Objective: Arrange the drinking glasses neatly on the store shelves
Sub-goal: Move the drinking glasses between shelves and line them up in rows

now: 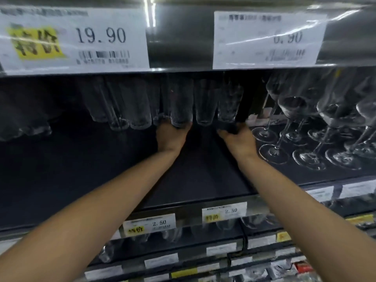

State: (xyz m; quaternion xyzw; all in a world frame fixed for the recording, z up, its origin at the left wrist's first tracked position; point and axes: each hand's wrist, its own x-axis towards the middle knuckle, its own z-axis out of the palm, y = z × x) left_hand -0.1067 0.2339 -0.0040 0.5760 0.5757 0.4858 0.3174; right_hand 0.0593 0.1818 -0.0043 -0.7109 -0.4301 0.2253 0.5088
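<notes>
Bare forearms (pixel 114 202) are reaching in, left hand (pixel 172 136) gripping a tall clear glass tumbler (pixel 181 102) low, right hand (pixel 238 138) hold unclear; sliding upright seems safest.

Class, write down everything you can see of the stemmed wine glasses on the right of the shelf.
The stemmed wine glasses look like clear, colourless glass, each with a rounded bowl, thin stem and flat round foot. They stand upright in crowded rows on the dark shelf, right of the tall tumblers. The upper shelf edge hides some rims. The right hand lies just left of the nearest foot.
</notes>
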